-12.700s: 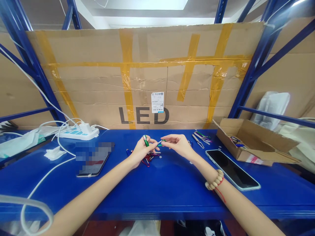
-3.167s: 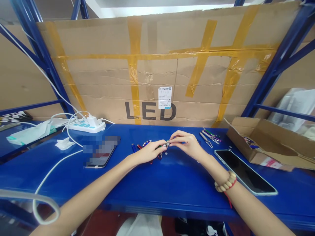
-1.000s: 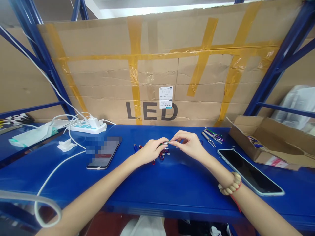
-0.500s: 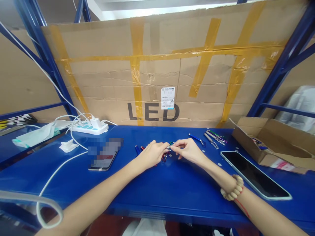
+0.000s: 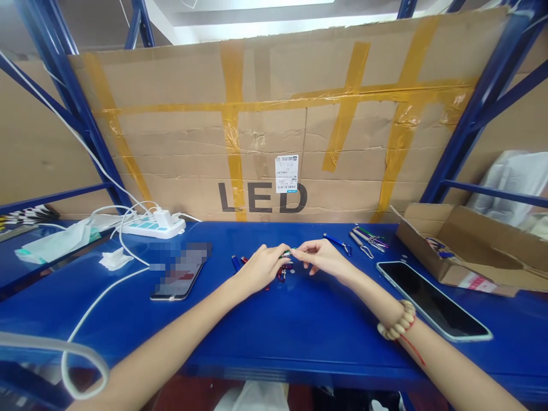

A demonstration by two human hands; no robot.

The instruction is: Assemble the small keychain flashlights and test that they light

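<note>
My left hand (image 5: 260, 269) is closed, its fingertips around a small green and silver piece (image 5: 285, 253) that is mostly hidden. From the other side, my right hand (image 5: 322, 258) pinches the end of that piece between thumb and forefinger, with its other fingers curled loosely. Beneath and beside my left hand lie several small red and silver clip-like items (image 5: 281, 274), partly covered. A blue rod (image 5: 236, 263) pokes out to the left of the same hand.
A blue rod with a carabiner clip (image 5: 338, 244) and several silver, green and purple ones (image 5: 362, 244) lie behind my right hand. On the right are a phone (image 5: 432, 302) and an open cardboard box (image 5: 460, 278). Another phone (image 5: 182, 274), cables and a power strip (image 5: 152, 229) lie left.
The view has shifted slightly, so most things sit a little further left. Both hands keep hold of the small piece, and its green part now shows between the fingertips.
</note>
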